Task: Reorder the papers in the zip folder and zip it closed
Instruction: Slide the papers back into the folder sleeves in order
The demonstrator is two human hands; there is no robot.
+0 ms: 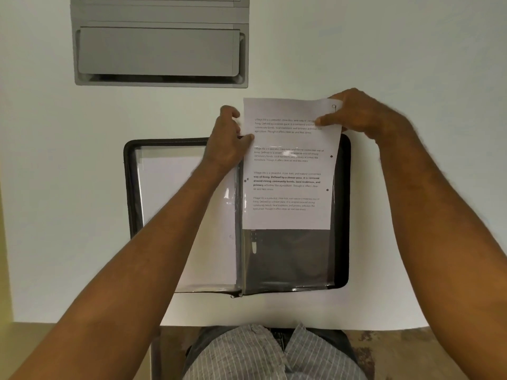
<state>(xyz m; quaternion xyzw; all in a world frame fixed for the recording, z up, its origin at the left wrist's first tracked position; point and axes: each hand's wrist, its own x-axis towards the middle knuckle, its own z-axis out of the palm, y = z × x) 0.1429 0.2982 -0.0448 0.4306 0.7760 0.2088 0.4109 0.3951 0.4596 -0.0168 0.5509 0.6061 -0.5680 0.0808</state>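
1. Lying open and flat at the centre of the frame on the white worktop [411, 187], the zip folder [343, 215] is fully unzipped, its dark zip edge running round both halves.
2. 1 printed sheet [288, 165] is held above the right half of the folder, its top edge reaching past the folder's upper rim toward the top of the frame.
3. The sheet's left edge is pinched by the left hand [227, 141], thumb on the printed face and the other fingers curled behind it.
4. The upper right corner is pinched by the right hand [359, 116], with a finger laid across the front of the page.
5. Other papers [186, 215] are seen under a clear sleeve in the left half; how many cannot be told.
6. The lower right half shows a dark pocket [288, 259] under clear plastic, with no paper visible in it.
7. Reordering is judged to be under way: 1 sheet is out, or partly out, of its sleeve and not yet seated.
8. Left to be done: placing this sheet, closing the halves, and running the zip, whose pull [233, 296] appears at the bottom centre.
9. A grey tray unit [162, 53] stands at the upper left, untouched.
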